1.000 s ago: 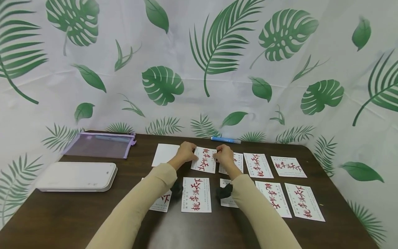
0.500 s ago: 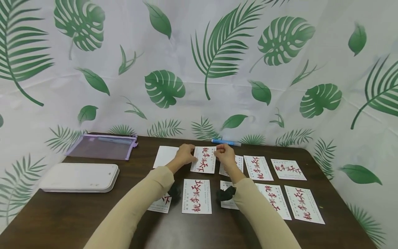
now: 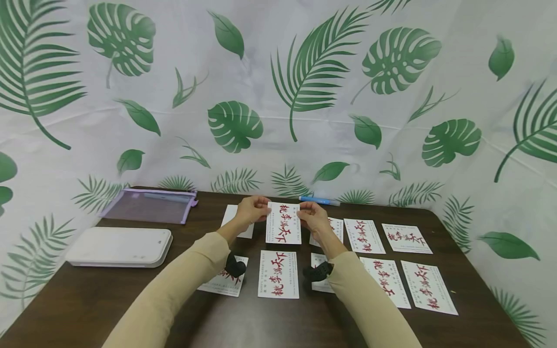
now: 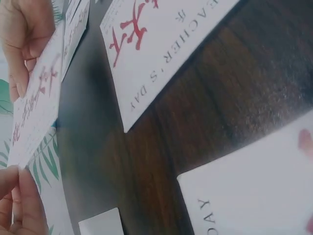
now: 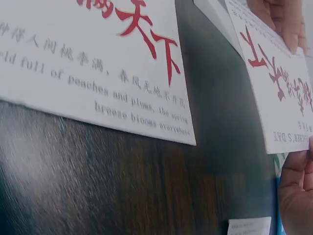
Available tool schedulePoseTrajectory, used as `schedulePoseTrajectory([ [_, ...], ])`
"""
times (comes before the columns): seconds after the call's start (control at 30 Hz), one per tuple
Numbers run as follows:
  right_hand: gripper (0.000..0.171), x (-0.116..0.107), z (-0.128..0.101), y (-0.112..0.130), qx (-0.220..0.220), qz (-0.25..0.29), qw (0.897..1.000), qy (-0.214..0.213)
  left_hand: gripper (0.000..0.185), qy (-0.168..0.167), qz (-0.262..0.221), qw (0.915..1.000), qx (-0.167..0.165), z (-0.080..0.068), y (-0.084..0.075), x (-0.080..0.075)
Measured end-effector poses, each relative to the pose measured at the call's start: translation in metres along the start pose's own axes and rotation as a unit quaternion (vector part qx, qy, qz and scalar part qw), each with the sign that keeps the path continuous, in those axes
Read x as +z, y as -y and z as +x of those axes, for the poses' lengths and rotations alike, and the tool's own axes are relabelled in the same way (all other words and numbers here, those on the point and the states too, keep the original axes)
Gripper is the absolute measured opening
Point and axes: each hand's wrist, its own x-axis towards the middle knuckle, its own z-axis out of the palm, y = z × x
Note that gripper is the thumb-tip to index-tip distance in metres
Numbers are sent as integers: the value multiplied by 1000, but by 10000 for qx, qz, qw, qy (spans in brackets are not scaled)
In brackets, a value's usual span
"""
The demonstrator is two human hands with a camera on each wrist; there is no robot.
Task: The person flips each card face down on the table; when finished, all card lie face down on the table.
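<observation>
Where the held card [image 3: 283, 223] is: between both hands, near the rear of the dark table [image 3: 65, 309]; it appears raised off the surface.
Left hand [image 3: 254, 210]: thumb and fingers pinched together on the card's left edge.
Right hand [image 3: 314, 220]: thumb and fingers pinched on the opposite edge; cut off by the frame in the right wrist view.
Held card's print: large red characters distinct, small text blurred (the head view resolves little of it).
Plain white card [image 3: 244, 229]: partly hidden behind the left hand and forearm.
Card beyond the right hand [image 3: 336, 229]: partly covered.
Front row: left card [image 3: 223, 284] and third card [image 3: 321, 286] partly obscured by black wrist cameras [image 3: 235, 267] and sleeves.
Mesh pouch [image 3: 148, 209]: a bluish item inside, too dim to identify.
Lettering, left wrist view: "EACHER'S DAY" on one table card [image 4: 146, 63], its start cropped.
</observation>
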Motion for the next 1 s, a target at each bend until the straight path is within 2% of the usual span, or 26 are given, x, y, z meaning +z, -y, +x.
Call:
schedulePoseTrajectory([
  [0.13, 28, 3, -4, 0, 14, 34, 9997, -244, 25, -71, -178, 9998, -52, -3, -5, -1],
  [0.33, 26, 20, -14, 0, -729, 53, 9947, -727, 23, -448, -389, 9982, 44, -3, -15, -2],
  [0.47, 23, 36, -24, 4, -1159, -359, 9909, -577, 21, -817, -254, 9960, 242, -3, -20, 1],
  [0.57, 22, 47, -31, 6, -1523, -828, 9842, -356, 21, -1061, -219, 9931, 438, -3, -23, 4],
  [0.63, 22, 53, -35, 5, -1760, -1214, 9765, -289, 22, -1183, -294, 9911, 535, -4, -25, 6],
  [0.8, 23, 60, -39, 2, -2436, -2206, 9432, -492, 24, -1338, -454, 9876, 683, -6, -31, 10],
  [0.9, 19, 61, -39, 1, -2793, -2394, 9274, -682, 25, -1357, -477, 9867, 754, -7, -35, 12],
  [1.0, 15, 60, -39, 0, -3214, -2602, 9063, -878, 27, -1330, -640, 9859, 787, -8, -37, 14],
])
